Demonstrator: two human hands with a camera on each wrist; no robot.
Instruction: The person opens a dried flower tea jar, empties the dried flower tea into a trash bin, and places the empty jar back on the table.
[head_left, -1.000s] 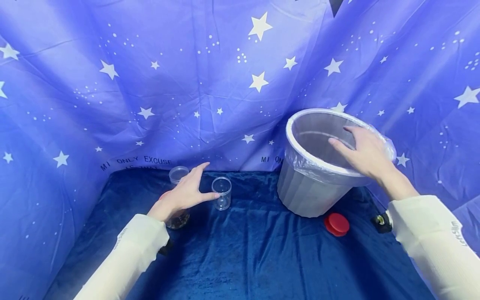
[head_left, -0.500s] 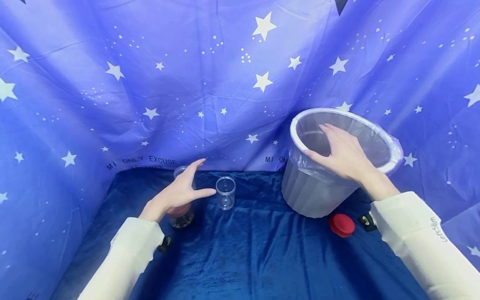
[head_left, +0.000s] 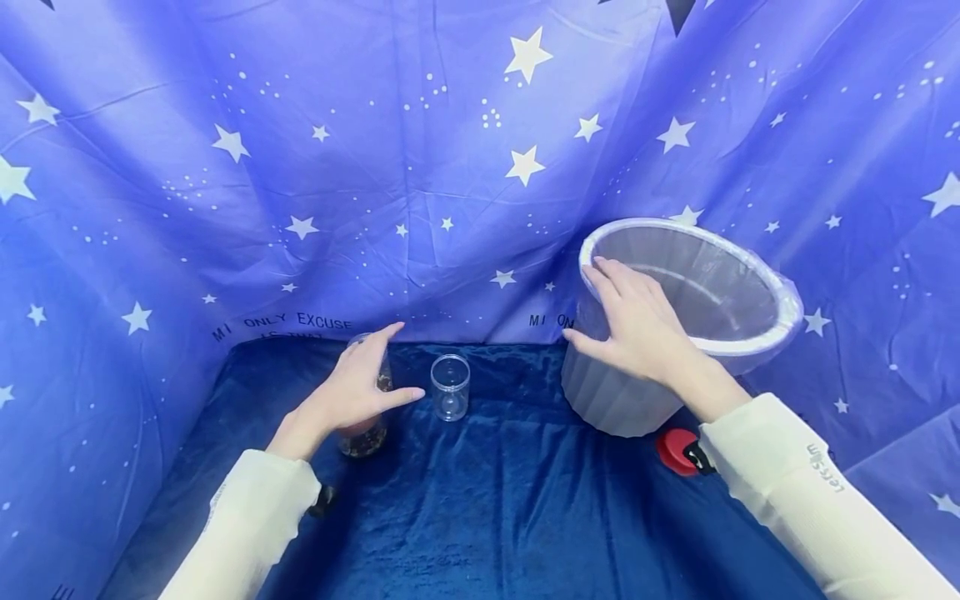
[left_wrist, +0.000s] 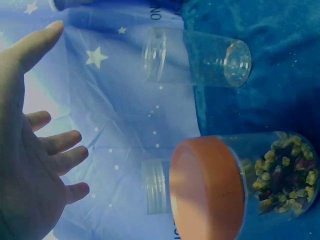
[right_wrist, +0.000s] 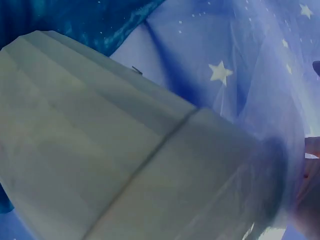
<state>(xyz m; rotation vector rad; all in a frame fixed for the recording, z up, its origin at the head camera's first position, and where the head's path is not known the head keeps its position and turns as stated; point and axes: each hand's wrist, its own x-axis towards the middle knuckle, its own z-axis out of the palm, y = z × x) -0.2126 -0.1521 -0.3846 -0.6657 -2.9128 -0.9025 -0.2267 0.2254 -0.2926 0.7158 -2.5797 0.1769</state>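
My left hand (head_left: 352, 392) hovers with fingers straight and thumb spread, holding nothing. Its thumb tip points at a clear, lidless plastic jar (head_left: 451, 390) that stands upright. Below and behind that hand is a lidded jar (left_wrist: 287, 175) with dried yellow and dark red flower buds inside; its reddish-orange lid (left_wrist: 210, 185) shows well in the left wrist view. Another clear jar (left_wrist: 156, 187) is mostly hidden behind it. My right hand (head_left: 637, 325), fingers extended and thumb apart, overlaps the left rim of a grey bin (head_left: 622, 404). Nothing shows in its grasp.
A clear plastic bag lines the bin, folded over its white rim (head_left: 738, 345). On the blue velvet cloth (head_left: 480, 500), red lids (head_left: 677, 451) lie in front of the bin, partly behind the right wrist's camera. A star-patterned curtain (head_left: 420, 167) encloses the back and sides.
My right hand has moved left across the bin's mouth to its left rim. My left hand has drawn slightly left, away from the clear jar. The head view has shifted a little.
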